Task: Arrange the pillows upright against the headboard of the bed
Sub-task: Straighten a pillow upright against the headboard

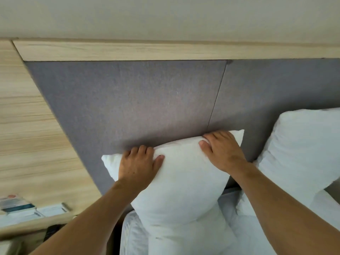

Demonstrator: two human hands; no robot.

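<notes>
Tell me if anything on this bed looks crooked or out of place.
The pillow held by the left hand and right hand is tilted: its top edge slopes up to the right against the headboard. The second pillow at right also leans. Nothing looks damaged.

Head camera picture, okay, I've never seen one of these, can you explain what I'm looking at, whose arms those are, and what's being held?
This single picture comes from a camera worn on a person's head, looking forward and down, so the two bare arms are the wearer's own. The left hand and right hand each have a grip on the top edge of a white pillow, standing it upright against the grey padded headboard. A second pillow already leans there on the right. White bedding lies below, and a wooden bedside shelf with some papers sits at the lower left.
</notes>
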